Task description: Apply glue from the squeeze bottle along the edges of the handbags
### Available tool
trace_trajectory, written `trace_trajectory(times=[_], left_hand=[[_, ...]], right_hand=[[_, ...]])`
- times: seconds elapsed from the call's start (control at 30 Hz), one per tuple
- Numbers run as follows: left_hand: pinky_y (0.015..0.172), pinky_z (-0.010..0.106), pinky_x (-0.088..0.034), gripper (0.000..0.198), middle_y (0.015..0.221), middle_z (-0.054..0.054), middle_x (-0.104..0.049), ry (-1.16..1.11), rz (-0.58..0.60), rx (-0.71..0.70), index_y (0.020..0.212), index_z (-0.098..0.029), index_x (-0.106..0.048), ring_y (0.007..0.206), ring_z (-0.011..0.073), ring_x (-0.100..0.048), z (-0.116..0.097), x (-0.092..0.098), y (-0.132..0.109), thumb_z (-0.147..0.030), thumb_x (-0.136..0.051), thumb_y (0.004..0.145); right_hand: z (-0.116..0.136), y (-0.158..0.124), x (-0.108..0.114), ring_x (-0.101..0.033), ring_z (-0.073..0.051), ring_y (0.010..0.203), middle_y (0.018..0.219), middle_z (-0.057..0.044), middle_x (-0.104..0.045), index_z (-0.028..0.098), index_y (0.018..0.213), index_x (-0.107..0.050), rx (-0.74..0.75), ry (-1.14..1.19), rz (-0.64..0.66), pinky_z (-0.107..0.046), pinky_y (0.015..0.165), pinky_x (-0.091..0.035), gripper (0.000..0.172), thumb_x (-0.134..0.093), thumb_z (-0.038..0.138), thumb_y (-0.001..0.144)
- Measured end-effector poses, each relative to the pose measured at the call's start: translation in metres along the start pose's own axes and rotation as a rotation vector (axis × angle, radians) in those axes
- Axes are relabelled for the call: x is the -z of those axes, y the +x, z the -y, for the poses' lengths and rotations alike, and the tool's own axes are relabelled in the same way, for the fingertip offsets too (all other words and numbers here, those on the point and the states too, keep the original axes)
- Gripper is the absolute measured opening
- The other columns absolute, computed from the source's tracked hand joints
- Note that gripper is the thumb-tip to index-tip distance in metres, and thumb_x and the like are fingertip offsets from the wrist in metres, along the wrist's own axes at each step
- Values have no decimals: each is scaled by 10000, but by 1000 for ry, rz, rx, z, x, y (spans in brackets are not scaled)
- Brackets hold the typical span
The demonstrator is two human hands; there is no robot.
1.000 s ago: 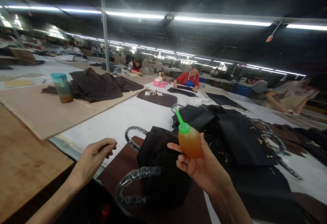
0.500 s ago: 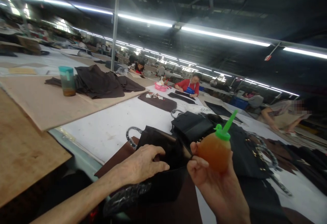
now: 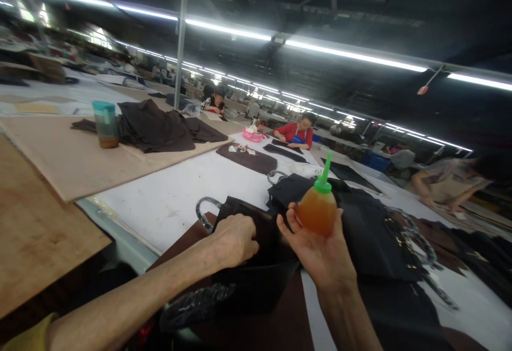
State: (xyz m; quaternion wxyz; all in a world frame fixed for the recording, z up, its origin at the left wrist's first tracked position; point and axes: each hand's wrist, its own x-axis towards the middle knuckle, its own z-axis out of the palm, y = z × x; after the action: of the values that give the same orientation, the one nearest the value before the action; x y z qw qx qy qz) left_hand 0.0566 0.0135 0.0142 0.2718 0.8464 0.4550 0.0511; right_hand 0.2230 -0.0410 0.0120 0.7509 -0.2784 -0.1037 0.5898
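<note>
A black handbag (image 3: 256, 281) stands open before me, a plastic-wrapped handle at its far side and another at its near side. Over its mouth is my left hand (image 3: 236, 240), fingers curled closed; whatever they pinch is hidden. My right hand (image 3: 324, 257) cradles a round squeeze bottle (image 3: 318, 212) of amber liquid, upright, with a green cap and spout. Its thumb and fingers lie around the bottle's lower part, some fingers spread. The bottle is just right of the bag's mouth, above other black bags.
More black bags (image 3: 372, 233) with wrapped handles lie on the white table (image 3: 160, 196) to the right. At left, dark cloth pieces (image 3: 156, 127) and a teal-lidded cup (image 3: 106, 127) rest on a beige board (image 3: 60, 164). Co-workers sit across, near a pink basket (image 3: 252, 136).
My right hand has moved up and left with the bottle, which is now more upright, its fingers opening out somewhat. My left hand's fingers have curled in at the bag's mouth.
</note>
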Motion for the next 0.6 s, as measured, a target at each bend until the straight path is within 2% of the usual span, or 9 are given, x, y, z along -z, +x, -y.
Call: trace_trajectory(times=[0.13, 0.17, 0.23, 0.27, 0.33, 0.43, 0.5, 0.6], left_hand=[[429, 263, -393, 171, 416, 21, -517, -152, 17, 247, 483, -179, -490, 407, 178, -537, 58, 17, -39, -238, -430, 631], [411, 266, -393, 186, 397, 20, -500, -164, 15, 369, 477, -179, -476, 392, 184, -530, 73, 20, -50, -260, -418, 634], [418, 271, -402, 166, 402, 14, -503, -146, 23, 523, 523, -180, -494, 405, 191, -537, 99, 22, -67, -275, -412, 632], [440, 279, -412, 145, 436, 19, -527, -91, 5, 541, 558, -182, -508, 445, 202, -557, 108, 20, -73, -269, -414, 627], [521, 311, -434, 139, 575, 41, -597, 77, -74, 475, 669, -186, -538, 577, 236, -603, 118, 15, -78, -240, -420, 618], [665, 365, -447, 338, 909, 83, -634, 285, -251, 357, 951, -191, -546, 784, 269, -618, 111, 11, -76, -179, -427, 635], [757, 377, -446, 480, 1121, 84, -572, 281, -334, 285, 1128, -218, -487, 924, 269, -595, 95, 18, -74, -152, -444, 654], [903, 354, -398, 578, 1286, 32, -470, 158, -426, 83, 1188, -272, -474, 1138, 260, -476, 58, 34, -76, -133, -505, 627]], right_hand=[[2, -3, 3, -536, -306, 1054, 995, -159, -574, 144, 997, -593, 34, -35, -70, -564, 895, -414, 442, -561, 547, 819], [2, -4, 2, -523, -329, 1075, 1013, -182, -562, 126, 1023, -577, 17, -39, -97, -584, 885, -415, 454, -560, 534, 825], [-1, -5, -1, -506, -359, 1095, 1033, -212, -546, 98, 1077, -547, -16, -52, -120, -607, 865, -421, 482, -554, 516, 837], [-3, -6, -3, -502, -365, 1098, 1033, -218, -542, 89, 1094, -538, -23, -63, -112, -606, 859, -426, 498, -548, 518, 840], [-7, -6, -6, -494, -366, 1106, 1028, -216, -542, 93, 1097, -538, -22, -84, -84, -592, 853, -439, 509, -538, 533, 840], [-12, -6, -8, -485, -355, 1116, 1017, -202, -543, 119, 1051, -553, -28, -87, -71, -564, 844, -458, 478, -535, 545, 836], [-12, -6, -7, -483, -350, 1117, 1004, -197, -545, 119, 1032, -559, -32, -83, -70, -550, 843, -466, 468, -538, 543, 835], [-11, -6, -6, -484, -344, 1113, 971, -188, -553, 115, 1013, -568, -30, -84, -56, -551, 849, -461, 457, -538, 536, 839]])
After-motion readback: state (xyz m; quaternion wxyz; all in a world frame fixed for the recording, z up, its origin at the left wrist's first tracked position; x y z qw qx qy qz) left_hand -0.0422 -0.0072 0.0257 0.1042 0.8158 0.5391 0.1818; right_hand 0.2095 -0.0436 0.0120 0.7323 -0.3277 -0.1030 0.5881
